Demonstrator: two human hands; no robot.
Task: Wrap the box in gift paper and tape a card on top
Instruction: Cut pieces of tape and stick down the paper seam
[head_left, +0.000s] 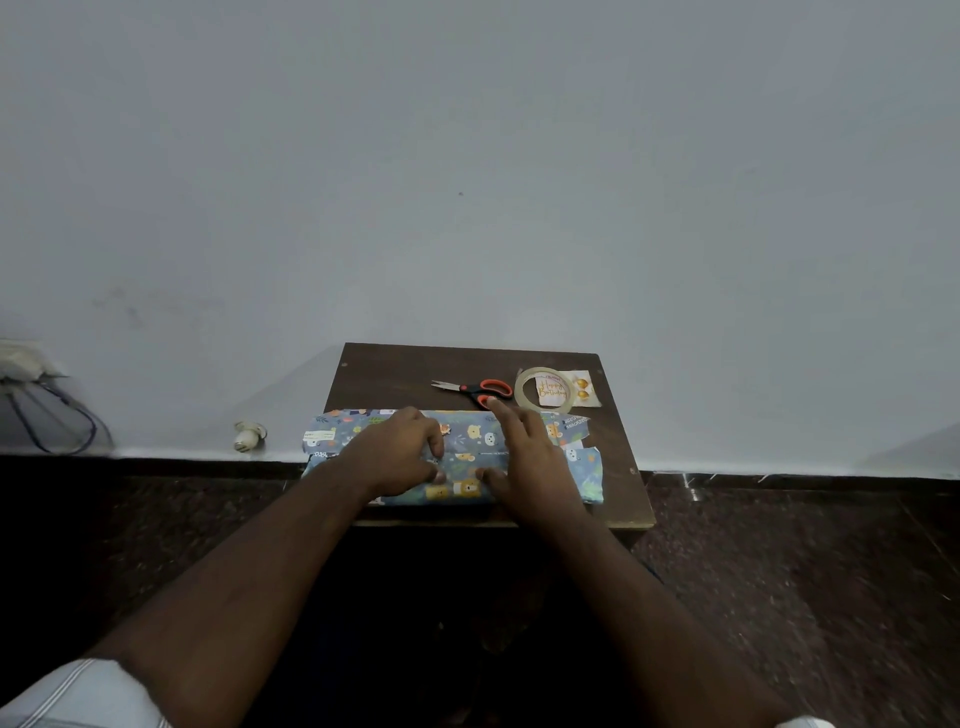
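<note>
Pressing the gift paper (470, 457) down on the box, both hands on top of it.

On the bench (384, 371), the left hand (402, 454) rests with curled fingers that seem to pinch the paper seam; the right hand (524, 452) lies flat with straight fingers beside it. The top looks covered, but the paper end just right of the right hand stands loose and unfolded. Beyond the right hand lie the scissors (470, 388), the tape roll (544, 391) and the card (553, 391), which is not yet taped.
</note>
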